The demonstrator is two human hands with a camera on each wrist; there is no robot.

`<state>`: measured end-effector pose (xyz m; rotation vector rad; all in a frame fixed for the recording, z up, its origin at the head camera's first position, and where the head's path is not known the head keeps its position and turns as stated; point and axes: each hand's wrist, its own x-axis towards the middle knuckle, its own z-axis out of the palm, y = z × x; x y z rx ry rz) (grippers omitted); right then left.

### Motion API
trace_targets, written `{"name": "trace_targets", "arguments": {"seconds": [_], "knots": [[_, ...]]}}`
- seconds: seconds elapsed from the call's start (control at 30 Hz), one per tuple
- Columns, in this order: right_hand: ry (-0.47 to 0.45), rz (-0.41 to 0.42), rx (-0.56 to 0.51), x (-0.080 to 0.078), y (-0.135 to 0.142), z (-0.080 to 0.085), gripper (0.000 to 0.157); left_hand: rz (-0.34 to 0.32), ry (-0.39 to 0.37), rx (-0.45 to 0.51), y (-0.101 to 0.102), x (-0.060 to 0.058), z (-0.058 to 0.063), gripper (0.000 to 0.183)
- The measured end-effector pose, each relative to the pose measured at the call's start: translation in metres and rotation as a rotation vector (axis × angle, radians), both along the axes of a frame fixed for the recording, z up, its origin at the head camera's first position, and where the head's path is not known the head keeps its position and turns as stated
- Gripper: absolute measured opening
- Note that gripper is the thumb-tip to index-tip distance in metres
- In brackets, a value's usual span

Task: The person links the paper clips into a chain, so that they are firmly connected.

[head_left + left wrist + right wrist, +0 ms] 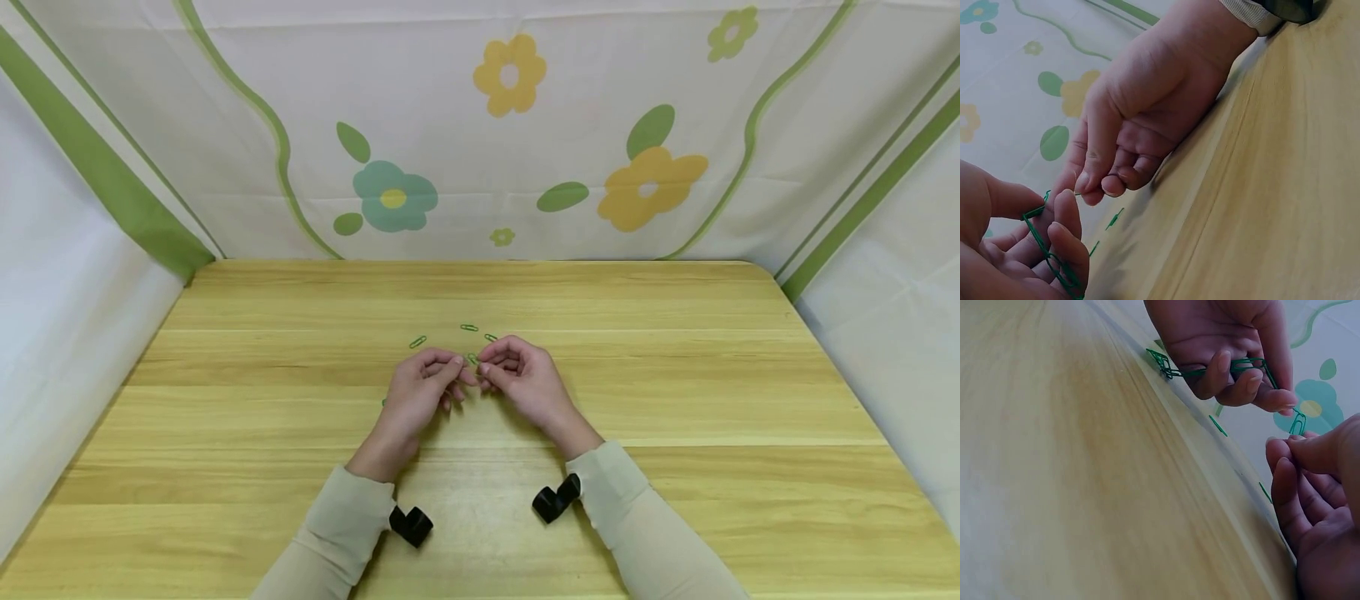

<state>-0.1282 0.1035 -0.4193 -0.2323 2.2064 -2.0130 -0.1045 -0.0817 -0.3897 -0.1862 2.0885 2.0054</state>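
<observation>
My left hand (423, 383) holds a chain of green paper clips (1175, 373), which runs across its fingers and pokes out past the little-finger side. Thumb and forefinger pinch the chain's near end. Facing it, my right hand (525, 379) pinches a green paper clip (1297, 424) between thumb and fingertip. This clip spans the small gap between the two hands, right at the left fingertips. I cannot tell whether it is linked to the chain. Both hands are close over the wooden table, fingers bent.
Loose green paper clips lie on the table (675, 375) beyond the hands: one at the left (417, 342), another farther back (469, 327), and one by the right fingers (491, 337). A flowered white cloth (450, 125) hangs behind the table's far edge.
</observation>
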Motion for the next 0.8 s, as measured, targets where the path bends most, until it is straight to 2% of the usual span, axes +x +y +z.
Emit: {"name": "trace_targets", "arguments": {"seconds": [0.33,0.8], "knots": [[0.023,-0.049,0.001,-0.0012,0.0012,0.0002,0.014,0.002,-0.015,0.014,-0.0003,0.0002,-0.0006,0.022],[-0.049,-0.153,-0.198,-0.001,0.0038,0.0039,0.018,-0.066,0.013,0.022,0.0017,0.0021,-0.0032,0.021]]}}
